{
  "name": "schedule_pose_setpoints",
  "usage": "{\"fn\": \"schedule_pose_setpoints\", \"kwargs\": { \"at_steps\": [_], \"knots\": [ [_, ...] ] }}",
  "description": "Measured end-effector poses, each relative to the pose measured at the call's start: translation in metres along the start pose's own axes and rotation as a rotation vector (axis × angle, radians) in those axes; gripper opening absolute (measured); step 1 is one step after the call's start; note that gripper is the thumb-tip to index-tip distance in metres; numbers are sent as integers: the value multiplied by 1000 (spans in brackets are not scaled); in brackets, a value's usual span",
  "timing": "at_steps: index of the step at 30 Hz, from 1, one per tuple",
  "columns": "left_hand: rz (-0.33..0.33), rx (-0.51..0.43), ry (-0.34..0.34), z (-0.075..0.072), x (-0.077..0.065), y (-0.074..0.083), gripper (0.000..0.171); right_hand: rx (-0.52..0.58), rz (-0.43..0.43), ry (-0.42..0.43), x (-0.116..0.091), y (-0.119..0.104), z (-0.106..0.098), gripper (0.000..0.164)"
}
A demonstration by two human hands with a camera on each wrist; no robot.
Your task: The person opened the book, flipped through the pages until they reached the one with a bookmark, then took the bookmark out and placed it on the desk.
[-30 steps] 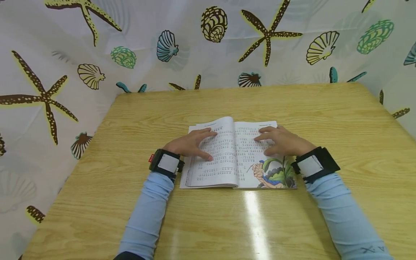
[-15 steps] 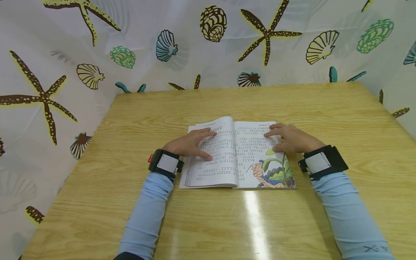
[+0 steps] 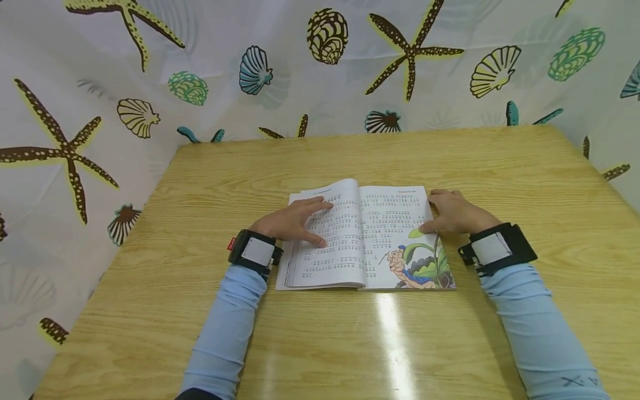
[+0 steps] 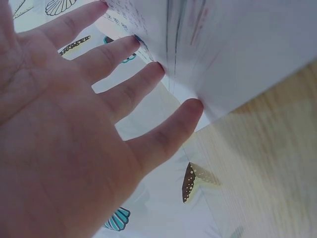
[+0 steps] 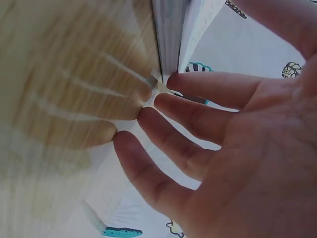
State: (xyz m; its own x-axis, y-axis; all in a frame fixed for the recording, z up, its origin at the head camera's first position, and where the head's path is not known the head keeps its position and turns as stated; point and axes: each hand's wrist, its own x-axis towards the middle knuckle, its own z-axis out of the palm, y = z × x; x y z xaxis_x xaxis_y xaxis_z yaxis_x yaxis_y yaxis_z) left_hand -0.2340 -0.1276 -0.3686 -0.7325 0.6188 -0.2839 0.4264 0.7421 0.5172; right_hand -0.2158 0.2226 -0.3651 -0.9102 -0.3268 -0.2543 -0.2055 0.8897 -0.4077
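Observation:
An open book (image 3: 390, 222) lies on the table with printed text on both pages and a cartoon drawing of a figure among green leaves at the lower right. Spread over its left page is my left hand (image 3: 290, 219); in the left wrist view its fingertips press against the paper near the outer edge. My right hand (image 3: 457, 213) is at the book's right edge, thumb over the page margin. In the right wrist view the other fingers (image 5: 163, 141) reach down to the tabletop, one fingertip right at the edge of the page stack (image 5: 171, 37).
The wooden table (image 3: 320, 344) carries the book near its middle. A white cloth (image 3: 290, 33) printed with starfish and shells hangs behind the table and along both sides. Black straps with white patches go round both wrists, over light blue sleeves (image 3: 225, 328).
My right hand has slid rightward from the right page to its outer edge, and its fingers have come off the text. My left hand has stayed in place on the left page.

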Motion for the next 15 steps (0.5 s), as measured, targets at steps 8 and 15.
{"fn": "schedule_pose_setpoints", "kwargs": {
  "at_steps": [8,15],
  "knots": [
    [8,14,-2,-1,0,2,87,-43,-24,80,-1,-9,0,59],
    [-2,8,-3,-2,-2,3,87,13,-64,286,-2,-19,2,18]
  ]
}}
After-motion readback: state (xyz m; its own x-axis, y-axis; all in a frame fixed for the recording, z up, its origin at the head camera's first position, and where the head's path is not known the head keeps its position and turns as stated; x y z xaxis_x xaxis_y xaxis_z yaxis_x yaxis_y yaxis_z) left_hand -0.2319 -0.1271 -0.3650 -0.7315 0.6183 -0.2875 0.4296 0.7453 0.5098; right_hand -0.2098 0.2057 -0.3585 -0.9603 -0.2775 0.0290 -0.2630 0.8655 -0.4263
